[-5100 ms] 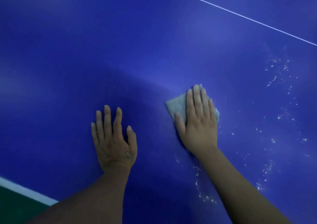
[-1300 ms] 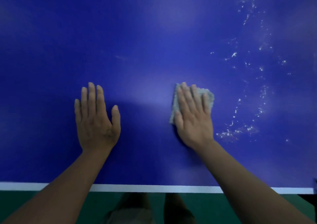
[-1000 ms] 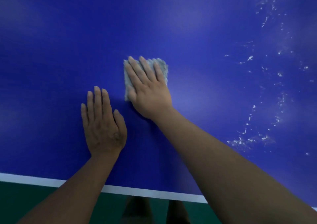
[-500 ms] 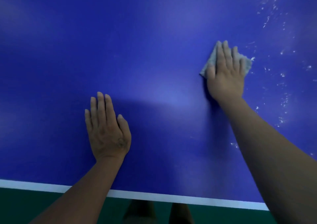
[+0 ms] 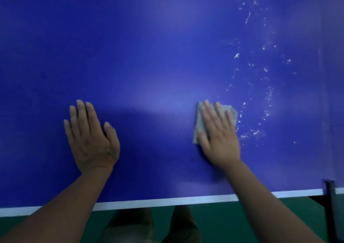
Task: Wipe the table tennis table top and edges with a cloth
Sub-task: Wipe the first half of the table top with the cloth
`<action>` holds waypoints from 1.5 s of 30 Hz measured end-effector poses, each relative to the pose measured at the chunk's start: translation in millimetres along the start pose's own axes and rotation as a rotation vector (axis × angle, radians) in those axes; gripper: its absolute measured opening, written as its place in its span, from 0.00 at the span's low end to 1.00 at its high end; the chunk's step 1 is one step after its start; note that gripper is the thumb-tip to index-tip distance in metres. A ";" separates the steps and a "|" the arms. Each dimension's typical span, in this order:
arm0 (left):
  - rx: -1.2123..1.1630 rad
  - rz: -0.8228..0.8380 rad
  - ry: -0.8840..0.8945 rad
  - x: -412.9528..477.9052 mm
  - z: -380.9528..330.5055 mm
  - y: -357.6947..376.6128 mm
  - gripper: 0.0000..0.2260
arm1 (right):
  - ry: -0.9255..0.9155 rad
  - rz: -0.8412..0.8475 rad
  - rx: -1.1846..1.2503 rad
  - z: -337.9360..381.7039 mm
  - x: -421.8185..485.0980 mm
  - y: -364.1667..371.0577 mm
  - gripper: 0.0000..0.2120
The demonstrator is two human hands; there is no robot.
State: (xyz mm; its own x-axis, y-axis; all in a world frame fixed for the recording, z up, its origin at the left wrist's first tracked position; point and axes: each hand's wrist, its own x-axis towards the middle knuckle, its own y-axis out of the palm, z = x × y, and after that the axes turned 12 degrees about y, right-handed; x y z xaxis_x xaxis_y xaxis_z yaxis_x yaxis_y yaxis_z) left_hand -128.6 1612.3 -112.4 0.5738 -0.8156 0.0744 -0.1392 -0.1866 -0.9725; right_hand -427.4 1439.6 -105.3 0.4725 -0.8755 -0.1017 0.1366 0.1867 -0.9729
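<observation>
Head view: looking down on a blue table [image 5: 149, 56] from its near side.
Cloth [image 5: 198, 119]: grey, folded into a small pad, flat on the table right of centre, under the right hand [image 5: 219, 140]; left strip and far-right corner show past the fingers [image 5: 208, 112].
Right hand: palm down on the cloth, pressing it to the top; fingers straight, slightly spread, not curled round it; somewhat blurred.
Left hand [image 5: 91, 138]: flat on the top, palm down, well apart from the cloth on its left; fingers straight and close together, thumb out to the side; grips nothing.
Near edge [image 5: 167, 201]: white line along the table's near side, crossed by both forearms; both hands well inside it.
Right end: dark post [image 5: 329, 205] at the near-right corner; what it carries too blurred to tell.
Specks [image 5: 267, 103]: white bits in a loose band right of the cloth, trailing toward the far right; nearest ones just beside the cloth's right side.
Open room: unbroken blue top between the two hands, left of the left hand, and across the whole far half; far and left edges out of frame.
Floor [image 5: 232, 222]: green, below the near edge; legs [image 5: 130, 224] between the forearms.
Count: one table, one cloth, two hands, one near edge, one post; specks too many and too small to count.
</observation>
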 end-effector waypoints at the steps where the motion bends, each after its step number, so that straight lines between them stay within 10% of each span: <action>1: 0.001 -0.002 0.004 -0.3 0.1 0.4 0.31 | 0.076 -0.007 -0.001 -17.3 7.2 -5.3 0.32; 6: 0.007 0.007 0.031 -1.2 -1.0 0.1 0.31 | 0.347 -0.055 -0.001 -1.7 18.2 -6.2 0.32; 16: 0.068 0.156 0.195 -7.2 -79.2 14.5 0.35 | -0.087 0.049 -0.041 -51.1 -90.8 -6.3 0.33; 24: 0.064 0.132 0.269 -9.1 -188.4 51.6 0.32 | 0.275 -0.050 -0.050 -108.4 -18.5 -20.0 0.32; 33: 0.062 0.127 0.250 -9.1 -190.2 44.9 0.31 | -0.057 0.042 -0.036 -112.1 -131.8 -3.3 0.31; 39: 0.012 0.122 0.257 -7.9 -192.6 35.1 0.30 | 0.417 -0.009 -0.017 -152.7 -98.7 -22.5 0.31; 45: -0.301 0.096 0.369 13.6 -126.5 18.0 0.26 | 0.338 0.011 -0.008 -56.3 -131.6 1.3 0.33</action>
State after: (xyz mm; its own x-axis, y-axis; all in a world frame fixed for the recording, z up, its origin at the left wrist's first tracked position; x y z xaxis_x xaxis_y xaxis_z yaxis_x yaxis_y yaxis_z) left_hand -225.3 1528.6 -101.0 0.2302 -0.9665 0.1133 -0.4362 -0.2065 -0.8759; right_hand -538.4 1529.9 -104.9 0.1587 -0.9719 -0.1740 0.1256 0.1947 -0.9728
